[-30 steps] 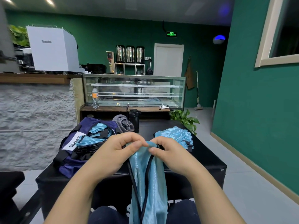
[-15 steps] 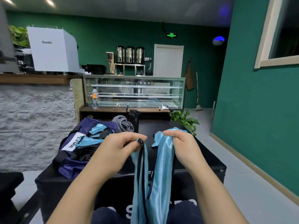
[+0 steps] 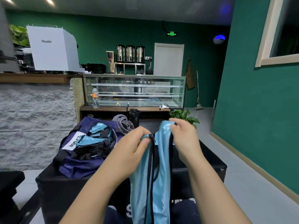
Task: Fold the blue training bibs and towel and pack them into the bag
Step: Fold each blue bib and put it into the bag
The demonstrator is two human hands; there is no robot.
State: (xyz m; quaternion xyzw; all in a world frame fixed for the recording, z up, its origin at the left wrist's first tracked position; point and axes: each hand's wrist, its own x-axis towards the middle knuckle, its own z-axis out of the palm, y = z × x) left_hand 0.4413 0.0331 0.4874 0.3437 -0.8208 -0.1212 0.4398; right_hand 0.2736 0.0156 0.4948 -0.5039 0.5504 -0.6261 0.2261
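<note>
A light blue training bib (image 3: 153, 183) with black trim hangs down in front of me over the near edge of the black table (image 3: 210, 165). My left hand (image 3: 131, 147) pinches one top corner of it. A little higher and to the right, my right hand (image 3: 184, 139) grips the other top part. The dark blue bag (image 3: 84, 162) lies open on the table's left side, with several folded blue bibs (image 3: 95, 136) inside. A grey towel (image 3: 123, 123) sits bunched behind the bag.
A black bottle (image 3: 135, 117) stands at the table's far edge beside the towel. Beyond it are a glass display counter (image 3: 134, 91) and a potted plant (image 3: 184, 115). A stone-faced bar (image 3: 32, 120) is to the left, a green wall to the right.
My hands have drawn apart and lifted, spreading the top of the bib. The heap of blue bibs on the table's right is now hidden behind my right hand.
</note>
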